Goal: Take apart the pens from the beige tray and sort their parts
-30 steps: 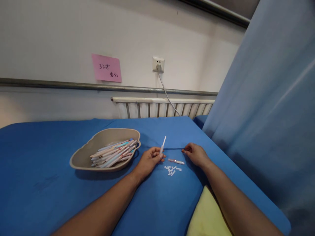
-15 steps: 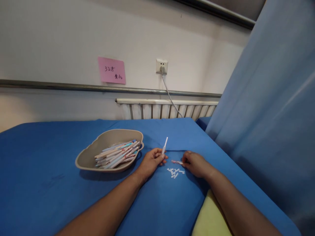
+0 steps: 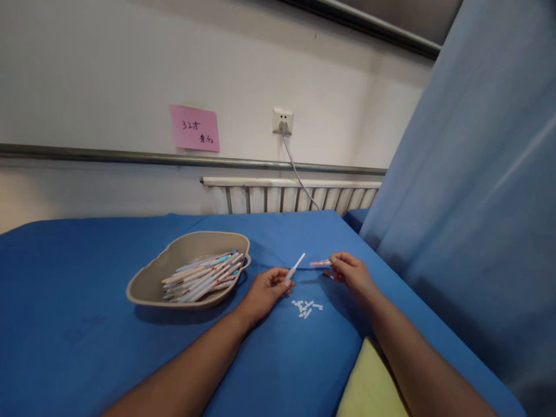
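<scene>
My left hand [image 3: 266,291] is closed, pinching a slim white pen-like stick [image 3: 296,266] between thumb and fingers; its thin end points up and to the right, and the lower end is hidden in the fingers. To its right, my right hand [image 3: 354,275] is raised a little over the bed and pinches a short clear tube with red markings [image 3: 320,263], which points left toward the stick. A small white bit shows under the right fingertips; I cannot tell whether it is held. Several small white pieces [image 3: 306,308] lie in a loose cluster between and below the hands.
A beige basin [image 3: 147,284] full of pens [image 3: 208,277] stands left of my hands on the blue sheet [image 3: 78,347]. Yellow cloth [image 3: 371,382] lies by my right forearm. Behind are a white bed rail [image 3: 278,182] and a plugged socket [image 3: 282,121]; a blue curtain [image 3: 469,191] hangs right.
My right hand has lifted the clear tube up and away from the sheet beside the white pieces. The white stick in my left hand has tilted further right.
</scene>
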`<action>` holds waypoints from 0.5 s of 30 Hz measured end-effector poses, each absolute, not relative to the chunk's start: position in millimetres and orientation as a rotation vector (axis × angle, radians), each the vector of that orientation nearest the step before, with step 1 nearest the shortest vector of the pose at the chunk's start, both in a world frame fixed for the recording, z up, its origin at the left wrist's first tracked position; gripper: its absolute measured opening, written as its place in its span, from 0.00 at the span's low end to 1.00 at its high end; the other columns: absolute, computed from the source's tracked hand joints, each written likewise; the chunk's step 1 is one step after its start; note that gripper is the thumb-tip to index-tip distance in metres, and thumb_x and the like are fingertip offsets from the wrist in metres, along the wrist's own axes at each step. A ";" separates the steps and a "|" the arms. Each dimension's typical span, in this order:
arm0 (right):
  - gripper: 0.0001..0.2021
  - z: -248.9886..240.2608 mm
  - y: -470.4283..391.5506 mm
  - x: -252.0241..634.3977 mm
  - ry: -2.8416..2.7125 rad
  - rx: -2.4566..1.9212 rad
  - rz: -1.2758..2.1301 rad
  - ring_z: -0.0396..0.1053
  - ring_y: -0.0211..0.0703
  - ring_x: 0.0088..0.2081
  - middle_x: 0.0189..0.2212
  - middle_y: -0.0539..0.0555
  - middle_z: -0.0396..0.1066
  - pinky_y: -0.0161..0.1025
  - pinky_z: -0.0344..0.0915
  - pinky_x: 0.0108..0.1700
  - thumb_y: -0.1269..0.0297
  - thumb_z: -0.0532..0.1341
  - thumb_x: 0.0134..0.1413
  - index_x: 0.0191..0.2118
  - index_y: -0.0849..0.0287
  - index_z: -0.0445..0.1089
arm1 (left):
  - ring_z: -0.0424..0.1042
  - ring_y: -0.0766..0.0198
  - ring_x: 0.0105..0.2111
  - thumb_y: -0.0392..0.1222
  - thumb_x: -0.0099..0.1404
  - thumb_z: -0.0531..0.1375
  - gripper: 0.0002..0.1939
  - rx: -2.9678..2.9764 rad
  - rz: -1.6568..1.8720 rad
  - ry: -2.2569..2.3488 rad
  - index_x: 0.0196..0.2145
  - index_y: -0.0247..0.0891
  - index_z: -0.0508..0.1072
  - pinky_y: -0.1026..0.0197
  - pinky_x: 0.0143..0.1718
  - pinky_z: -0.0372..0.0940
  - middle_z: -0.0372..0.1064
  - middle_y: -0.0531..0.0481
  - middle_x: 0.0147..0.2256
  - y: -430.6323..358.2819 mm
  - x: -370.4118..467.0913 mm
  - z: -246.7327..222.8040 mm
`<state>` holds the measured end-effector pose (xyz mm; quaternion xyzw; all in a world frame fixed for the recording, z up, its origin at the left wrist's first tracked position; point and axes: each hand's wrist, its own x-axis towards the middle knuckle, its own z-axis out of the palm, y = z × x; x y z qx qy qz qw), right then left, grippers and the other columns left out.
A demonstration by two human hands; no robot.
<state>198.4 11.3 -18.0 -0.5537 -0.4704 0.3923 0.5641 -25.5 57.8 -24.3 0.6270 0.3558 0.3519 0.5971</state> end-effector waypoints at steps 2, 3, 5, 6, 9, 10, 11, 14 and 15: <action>0.13 -14.6 10.9 199.5 -0.990 -1.228 0.970 0.57 0.35 0.19 0.15 0.44 0.59 0.34 0.56 0.23 0.52 0.62 0.46 0.27 0.58 0.64 | 0.69 0.65 0.27 0.44 0.51 0.64 0.16 1.493 0.808 0.805 0.37 0.33 0.72 0.63 0.31 0.63 0.73 0.49 0.29 57.4 -25.0 -24.2; 0.14 -13.2 10.6 200.1 -0.958 -1.193 0.986 0.56 0.35 0.18 0.14 0.44 0.58 0.34 0.56 0.24 0.52 0.63 0.45 0.26 0.57 0.64 | 0.68 0.66 0.27 0.44 0.52 0.64 0.15 1.512 0.805 0.797 0.37 0.34 0.73 0.63 0.32 0.63 0.73 0.49 0.29 57.0 -24.8 -24.2; 0.14 -10.8 9.8 200.7 -0.928 -1.142 1.005 0.54 0.34 0.18 0.14 0.43 0.57 0.35 0.58 0.24 0.52 0.64 0.42 0.24 0.57 0.64 | 0.68 0.66 0.27 0.44 0.52 0.64 0.14 1.550 0.791 0.791 0.36 0.34 0.74 0.63 0.32 0.62 0.73 0.50 0.29 56.2 -24.4 -24.2; 0.15 -9.8 9.4 200.7 -0.925 -1.127 1.008 0.53 0.34 0.17 0.14 0.43 0.57 0.35 0.59 0.24 0.52 0.65 0.41 0.24 0.57 0.64 | 0.67 0.66 0.27 0.44 0.52 0.63 0.14 1.568 0.780 0.794 0.36 0.34 0.74 0.63 0.32 0.62 0.72 0.51 0.28 55.9 -24.2 -24.3; 0.15 -7.1 8.1 199.3 -0.941 -1.117 1.011 0.52 0.33 0.18 0.14 0.43 0.56 0.36 0.61 0.26 0.52 0.65 0.41 0.23 0.57 0.64 | 0.66 0.66 0.27 0.43 0.53 0.62 0.13 1.625 0.746 0.813 0.36 0.34 0.74 0.64 0.32 0.60 0.70 0.53 0.26 55.4 -24.2 -24.7; 0.15 -6.2 7.5 198.7 -0.951 -1.122 1.013 0.52 0.33 0.18 0.14 0.43 0.56 0.37 0.62 0.28 0.51 0.65 0.41 0.23 0.58 0.64 | 0.65 0.66 0.27 0.43 0.54 0.62 0.13 1.646 0.737 0.818 0.36 0.34 0.74 0.65 0.31 0.59 0.69 0.53 0.25 55.3 -24.4 -24.7; 0.15 -5.4 6.9 198.0 -0.962 -1.128 1.014 0.52 0.33 0.18 0.14 0.43 0.56 0.38 0.62 0.29 0.51 0.65 0.42 0.24 0.58 0.64 | 0.64 0.66 0.26 0.43 0.54 0.61 0.12 1.666 0.728 0.820 0.36 0.34 0.74 0.66 0.30 0.58 0.67 0.54 0.24 55.3 -24.6 -24.7; 0.15 -3.3 5.1 196.6 -1.008 -1.137 0.990 0.52 0.33 0.18 0.14 0.43 0.57 0.38 0.63 0.30 0.51 0.65 0.43 0.25 0.58 0.66 | 0.62 0.67 0.25 0.44 0.55 0.60 0.13 1.713 0.702 0.817 0.36 0.34 0.74 0.66 0.28 0.55 0.65 0.55 0.23 55.1 -25.3 -24.2; 0.15 -2.9 4.7 196.2 -1.023 -1.132 0.977 0.53 0.33 0.18 0.14 0.43 0.58 0.37 0.62 0.30 0.51 0.65 0.44 0.26 0.59 0.66 | 0.61 0.67 0.25 0.44 0.55 0.60 0.13 1.727 0.695 0.816 0.36 0.34 0.74 0.66 0.28 0.55 0.64 0.56 0.23 55.0 -25.6 -23.9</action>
